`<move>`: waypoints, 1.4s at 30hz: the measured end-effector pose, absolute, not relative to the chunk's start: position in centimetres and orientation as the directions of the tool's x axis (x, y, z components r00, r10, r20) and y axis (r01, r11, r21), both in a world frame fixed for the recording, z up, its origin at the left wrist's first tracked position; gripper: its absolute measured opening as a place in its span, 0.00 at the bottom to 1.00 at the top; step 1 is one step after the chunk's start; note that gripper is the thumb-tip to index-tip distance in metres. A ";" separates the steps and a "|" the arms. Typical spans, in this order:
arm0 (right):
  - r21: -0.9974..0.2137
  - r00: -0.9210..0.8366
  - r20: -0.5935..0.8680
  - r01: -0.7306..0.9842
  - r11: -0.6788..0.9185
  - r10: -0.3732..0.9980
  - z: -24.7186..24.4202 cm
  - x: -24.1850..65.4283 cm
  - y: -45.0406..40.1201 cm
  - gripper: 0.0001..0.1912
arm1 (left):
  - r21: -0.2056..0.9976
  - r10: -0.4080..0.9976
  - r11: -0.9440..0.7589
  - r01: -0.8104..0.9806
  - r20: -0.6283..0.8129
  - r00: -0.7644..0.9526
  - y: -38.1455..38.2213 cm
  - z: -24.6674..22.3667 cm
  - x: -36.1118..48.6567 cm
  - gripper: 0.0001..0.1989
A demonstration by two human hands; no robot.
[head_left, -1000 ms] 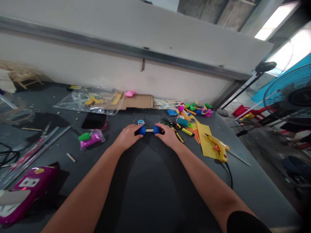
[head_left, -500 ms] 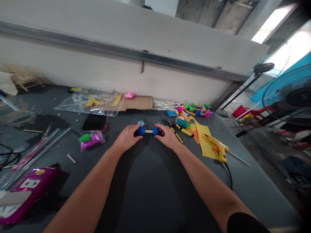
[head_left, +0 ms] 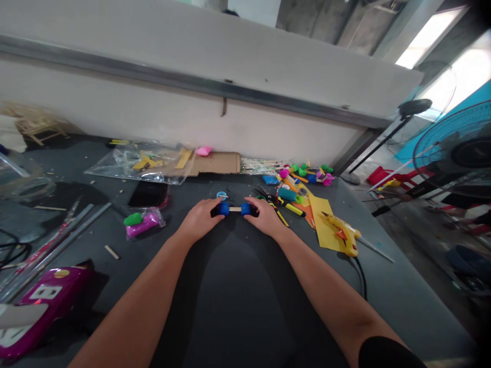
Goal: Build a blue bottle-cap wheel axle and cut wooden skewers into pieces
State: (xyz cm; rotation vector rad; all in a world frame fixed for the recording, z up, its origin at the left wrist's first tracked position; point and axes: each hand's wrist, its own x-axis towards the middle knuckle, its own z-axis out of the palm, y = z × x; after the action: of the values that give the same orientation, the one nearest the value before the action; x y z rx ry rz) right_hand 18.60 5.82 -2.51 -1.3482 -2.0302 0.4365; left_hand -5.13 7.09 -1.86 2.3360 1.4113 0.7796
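Left hand (head_left: 200, 219) and right hand (head_left: 265, 219) pinch blue caps (head_left: 223, 209) mid-frame; ring (head_left: 221, 194) just above; pliers (head_left: 294, 208), glue gun (head_left: 346, 236) rightward.

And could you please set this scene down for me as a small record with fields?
Left hand: fingers and thumb on the left blue piece
Right hand: fingers and thumb on the right blue piece
Between the hands: a pale stick linking both blue pieces
Just beyond: small blue ring
On the right: yellow glue gun, partly over a yellow sheet
On the left: purple packet with a green lump
Surface: dark table
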 end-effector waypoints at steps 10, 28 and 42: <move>-0.572 -0.301 0.337 0.687 0.448 0.892 -2.3 18.7 5.6 0.30 | 0.484 0.858 -0.514 0.708 0.294 0.422 7.0 -1.8 -5.2 0.24; -0.554 -0.306 0.395 0.672 0.490 0.866 -1.5 18.4 5.3 0.26 | 0.534 0.831 -0.555 0.638 0.380 0.405 6.8 -1.5 -5.1 0.25; -0.537 0.010 0.572 0.761 0.365 0.820 4.2 19.8 4.8 0.12 | 0.395 0.894 -0.192 0.899 0.449 -0.006 6.3 -0.7 -5.3 0.19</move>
State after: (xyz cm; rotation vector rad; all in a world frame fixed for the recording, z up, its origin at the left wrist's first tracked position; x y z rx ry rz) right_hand 19.84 4.83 4.25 -1.4011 -1.7498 0.0851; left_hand -5.33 6.27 -0.75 2.2206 2.0012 0.9913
